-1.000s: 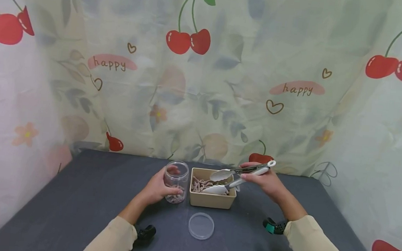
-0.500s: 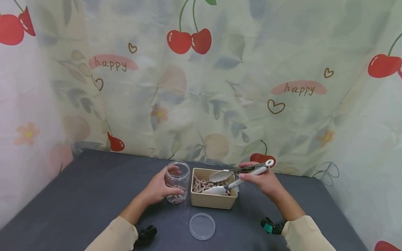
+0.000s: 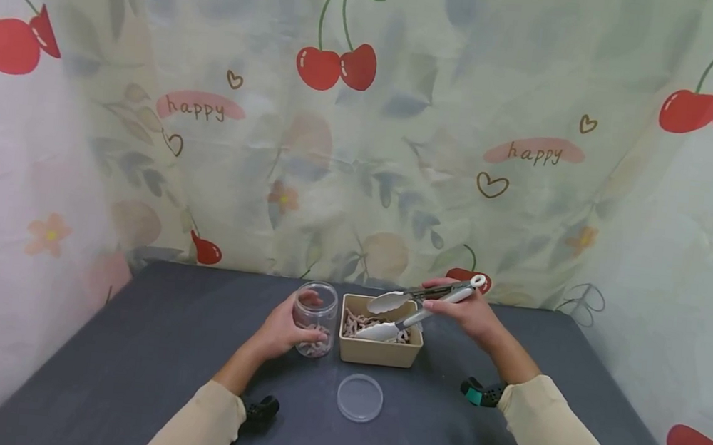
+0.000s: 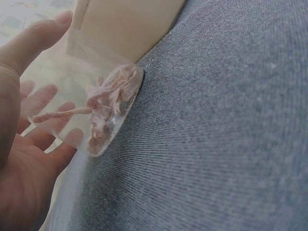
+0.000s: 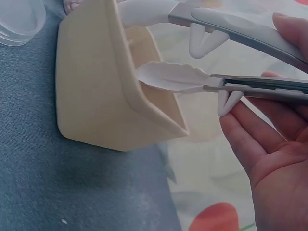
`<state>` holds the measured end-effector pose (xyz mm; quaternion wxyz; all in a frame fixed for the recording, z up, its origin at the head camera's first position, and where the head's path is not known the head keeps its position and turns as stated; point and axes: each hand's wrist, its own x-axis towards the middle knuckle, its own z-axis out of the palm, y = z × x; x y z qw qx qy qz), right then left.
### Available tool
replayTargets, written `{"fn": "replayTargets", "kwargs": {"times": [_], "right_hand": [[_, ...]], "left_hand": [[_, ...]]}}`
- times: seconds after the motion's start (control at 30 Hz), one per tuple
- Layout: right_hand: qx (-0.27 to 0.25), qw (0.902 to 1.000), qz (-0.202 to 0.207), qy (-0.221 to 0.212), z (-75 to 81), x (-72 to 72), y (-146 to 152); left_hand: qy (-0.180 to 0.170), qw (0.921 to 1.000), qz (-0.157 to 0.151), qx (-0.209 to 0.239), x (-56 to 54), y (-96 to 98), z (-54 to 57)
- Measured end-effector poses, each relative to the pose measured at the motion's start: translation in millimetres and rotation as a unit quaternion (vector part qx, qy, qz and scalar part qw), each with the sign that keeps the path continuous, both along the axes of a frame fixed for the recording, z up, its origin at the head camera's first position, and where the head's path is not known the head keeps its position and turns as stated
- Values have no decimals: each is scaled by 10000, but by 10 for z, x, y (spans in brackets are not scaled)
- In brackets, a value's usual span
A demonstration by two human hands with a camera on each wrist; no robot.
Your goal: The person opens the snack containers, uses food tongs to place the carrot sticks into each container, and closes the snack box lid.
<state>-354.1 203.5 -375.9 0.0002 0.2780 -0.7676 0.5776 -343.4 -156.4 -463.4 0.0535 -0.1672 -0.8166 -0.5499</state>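
Observation:
My left hand (image 3: 277,331) grips a clear jar (image 3: 316,309) standing upright on the table, thumb on the near side and fingers behind it. A small heap of pinkish-beige strips (image 4: 107,98) lies at the jar's bottom. In my right hand (image 3: 475,318) is a pair of tongs (image 3: 445,301) with white heads and grey-white handles. Their jaws stand apart, one head low among more strips (image 3: 356,322) in a beige box (image 3: 378,354), the other higher above them. The right wrist view shows the thumb on one tong arm and fingers along the other.
A round clear lid (image 3: 360,398) lies on the dark table (image 3: 413,436) in front of the box. The box stands just right of the jar. Behind the table hangs a cherry-print curtain (image 3: 333,199), with more curtain at both sides.
The tongs have shifted slightly left over the box, and their heads are a little farther apart. The left hand and jar stay in place. The head view has tilted slightly down.

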Motion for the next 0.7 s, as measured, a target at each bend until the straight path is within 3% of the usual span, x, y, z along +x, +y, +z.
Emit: {"fn": "replayTargets", "kwargs": {"times": [0.27,0.7], "right_hand": [[-18,9995,27,-320,-78,-33,-156],[407,9975,-572,73,-169,62,-262]], "left_hand": [[-68,10000,1,64,8,3,23],[94,9999,-23,-40,1,1,13]]}}
